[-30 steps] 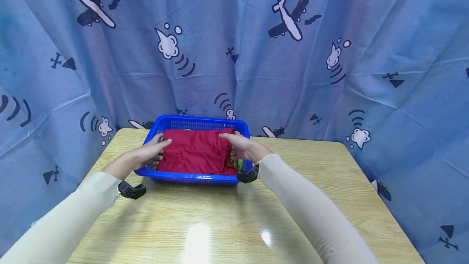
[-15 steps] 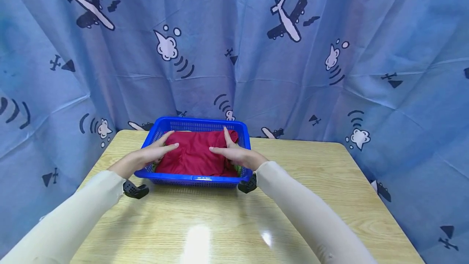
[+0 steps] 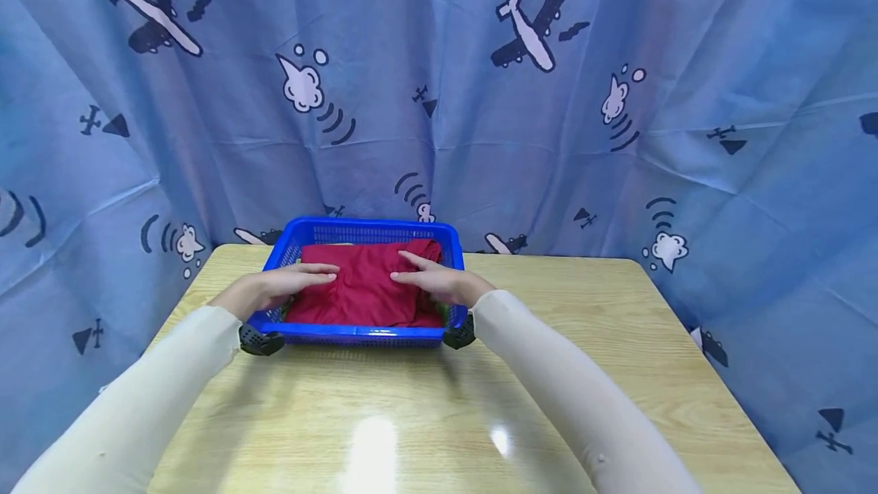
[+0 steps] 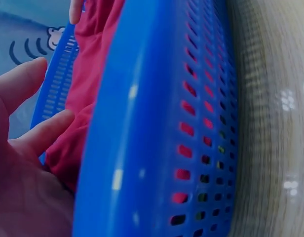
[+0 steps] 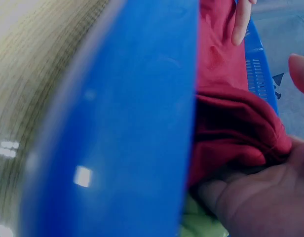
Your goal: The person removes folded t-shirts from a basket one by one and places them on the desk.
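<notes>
A folded red cloth lies in a blue plastic basket with perforated sides. At its left end is my left hand, fingers extended and thumb apart; in the left wrist view a finger touches the cloth. My right hand is at the other end. In the right wrist view its fingers reach under the cloth's folded edge, partly hidden, while the thumb stands away from the fabric. Some green fabric shows beneath the red cloth.
The basket stands near the back edge of a wooden table. A blue curtain printed with planes hangs behind and around it. Each wrist wears a black strap.
The hands have shifted from the cloth's side edges slightly inward. The right hand's fingers spread half a second ago and lie closer together now. The basket stays in place.
</notes>
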Action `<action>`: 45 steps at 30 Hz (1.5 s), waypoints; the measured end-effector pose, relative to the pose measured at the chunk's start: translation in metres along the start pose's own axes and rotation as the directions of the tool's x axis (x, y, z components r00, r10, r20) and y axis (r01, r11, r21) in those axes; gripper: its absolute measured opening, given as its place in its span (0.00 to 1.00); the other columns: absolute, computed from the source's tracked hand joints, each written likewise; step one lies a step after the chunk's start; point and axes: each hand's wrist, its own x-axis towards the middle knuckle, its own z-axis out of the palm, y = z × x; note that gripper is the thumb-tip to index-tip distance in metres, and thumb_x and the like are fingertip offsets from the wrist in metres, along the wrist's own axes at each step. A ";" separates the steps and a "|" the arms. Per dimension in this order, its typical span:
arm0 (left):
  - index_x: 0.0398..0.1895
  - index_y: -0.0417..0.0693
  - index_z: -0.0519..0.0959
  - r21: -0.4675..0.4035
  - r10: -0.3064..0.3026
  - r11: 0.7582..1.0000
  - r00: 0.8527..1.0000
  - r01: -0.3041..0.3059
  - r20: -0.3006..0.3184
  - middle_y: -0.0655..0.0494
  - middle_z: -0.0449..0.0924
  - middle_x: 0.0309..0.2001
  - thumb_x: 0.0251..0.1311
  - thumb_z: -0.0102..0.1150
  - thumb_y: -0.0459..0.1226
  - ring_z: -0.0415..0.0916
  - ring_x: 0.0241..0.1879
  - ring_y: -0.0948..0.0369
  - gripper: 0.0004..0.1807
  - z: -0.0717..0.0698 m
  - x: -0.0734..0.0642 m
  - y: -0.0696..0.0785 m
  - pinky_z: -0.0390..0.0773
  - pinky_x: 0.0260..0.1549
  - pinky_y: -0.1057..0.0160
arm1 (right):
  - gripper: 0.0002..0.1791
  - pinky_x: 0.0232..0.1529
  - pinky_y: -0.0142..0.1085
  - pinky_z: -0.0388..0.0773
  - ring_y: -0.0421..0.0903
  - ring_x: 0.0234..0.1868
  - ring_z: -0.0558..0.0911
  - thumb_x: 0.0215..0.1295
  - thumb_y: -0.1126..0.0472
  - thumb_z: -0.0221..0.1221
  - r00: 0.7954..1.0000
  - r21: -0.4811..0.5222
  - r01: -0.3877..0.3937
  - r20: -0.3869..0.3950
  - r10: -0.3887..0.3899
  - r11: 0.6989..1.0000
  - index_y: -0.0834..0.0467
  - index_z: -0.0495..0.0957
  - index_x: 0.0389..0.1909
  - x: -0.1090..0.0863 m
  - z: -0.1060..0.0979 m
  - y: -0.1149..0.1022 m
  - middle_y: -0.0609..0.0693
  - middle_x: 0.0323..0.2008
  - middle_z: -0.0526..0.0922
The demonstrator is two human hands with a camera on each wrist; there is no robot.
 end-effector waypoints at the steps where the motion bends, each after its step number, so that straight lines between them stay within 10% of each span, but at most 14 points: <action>1: 0.81 0.48 0.53 0.009 -0.004 1.000 1.000 0.004 0.001 0.36 0.39 0.81 0.76 0.47 0.48 0.35 0.80 0.36 0.35 0.000 0.000 0.000 0.41 0.77 0.36 | 0.45 0.78 0.63 0.48 0.58 0.82 0.47 0.73 0.48 0.58 1.000 -0.003 0.001 -0.001 -0.001 1.000 0.42 0.44 0.82 0.001 0.001 0.000 0.54 0.83 0.44; 15: 0.79 0.44 0.57 0.095 0.110 0.991 0.982 -0.096 -0.153 0.31 0.48 0.77 0.66 0.62 0.39 0.57 0.71 0.42 0.41 -0.001 -0.007 -0.001 0.70 0.65 0.51 | 0.43 0.68 0.48 0.74 0.52 0.63 0.76 0.66 0.61 0.65 0.981 -0.031 0.060 -0.182 -0.064 0.998 0.51 0.56 0.80 0.003 0.004 0.002 0.59 0.71 0.67; 21: 0.80 0.43 0.55 0.087 0.172 0.984 0.967 -0.158 -0.187 0.31 0.65 0.71 0.65 0.63 0.34 0.80 0.47 0.58 0.42 -0.001 -0.010 0.005 0.81 0.43 0.66 | 0.43 0.67 0.47 0.75 0.53 0.64 0.77 0.66 0.61 0.66 0.968 -0.039 0.073 -0.238 -0.080 0.997 0.49 0.58 0.79 0.001 0.003 -0.002 0.60 0.70 0.69; 33: 0.81 0.47 0.53 0.080 0.220 0.975 0.952 -0.207 -0.211 0.31 0.71 0.65 0.64 0.63 0.30 0.80 0.45 0.58 0.44 -0.005 -0.021 0.013 0.83 0.40 0.67 | 0.45 0.66 0.45 0.76 0.52 0.62 0.78 0.66 0.65 0.65 0.959 -0.039 0.166 -0.225 -0.171 0.985 0.48 0.55 0.80 -0.010 -0.009 -0.015 0.61 0.68 0.72; 45: 0.81 0.42 0.49 0.252 0.300 0.934 0.939 -0.254 -0.165 0.31 0.64 0.69 0.64 0.65 0.33 0.74 0.55 0.49 0.47 -0.006 -0.030 0.026 0.79 0.44 0.68 | 0.44 0.58 0.39 0.80 0.49 0.58 0.79 0.67 0.68 0.63 0.958 0.027 0.192 -0.224 -0.181 0.981 0.49 0.55 0.80 -0.018 -0.018 -0.024 0.62 0.67 0.74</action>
